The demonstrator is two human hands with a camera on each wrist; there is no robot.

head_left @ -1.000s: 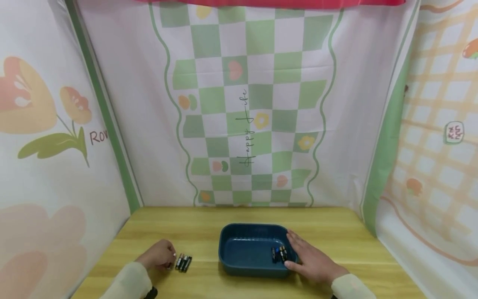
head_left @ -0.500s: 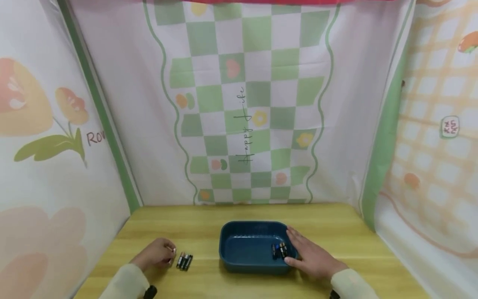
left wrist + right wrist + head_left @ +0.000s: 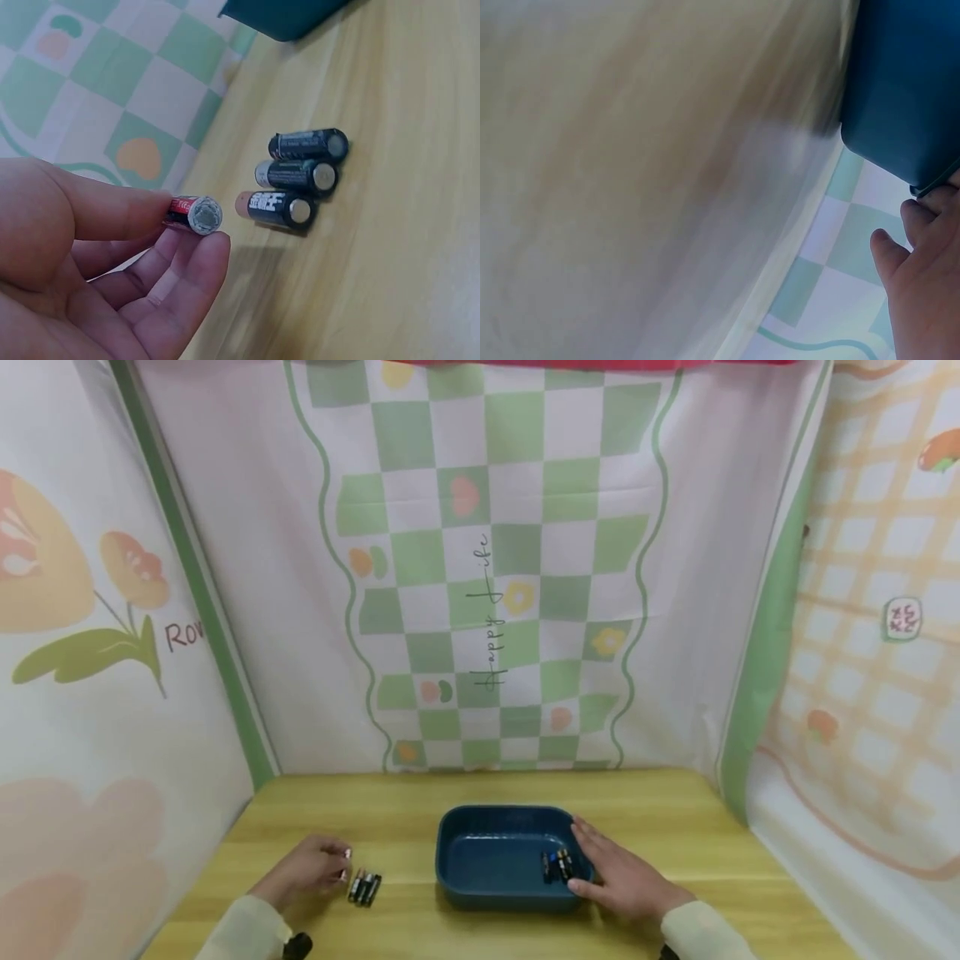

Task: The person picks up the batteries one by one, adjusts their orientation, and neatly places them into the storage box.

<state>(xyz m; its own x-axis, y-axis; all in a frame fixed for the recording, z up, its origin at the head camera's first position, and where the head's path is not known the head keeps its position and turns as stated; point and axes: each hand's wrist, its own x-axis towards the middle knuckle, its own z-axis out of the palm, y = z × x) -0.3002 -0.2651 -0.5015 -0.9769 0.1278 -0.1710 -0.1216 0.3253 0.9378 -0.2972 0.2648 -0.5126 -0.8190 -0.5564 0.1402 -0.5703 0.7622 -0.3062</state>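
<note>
A battery [image 3: 193, 214] with a red wrapper is pinched between the thumb and fingers of my left hand [image 3: 309, 868], its flat end facing the camera in the left wrist view. Just right of that hand, three dark batteries [image 3: 296, 178] lie side by side on the table. My right hand [image 3: 628, 878] rests along the right end of a dark blue bin [image 3: 491, 900], fingers extended at the rim and thumb near the front corner. Inside the bin, at its right end, several batteries [image 3: 557, 866] lie together.
The wooden table [image 3: 397, 814] carries the bin and loose batteries. A checkered curtain [image 3: 487, 610] hangs behind its far edge, with printed cloth walls on the left and right.
My left hand has drawn slightly up and away from the row of batteries, and the battery it pinches shows more clearly. The right hand and bin have stayed together.
</note>
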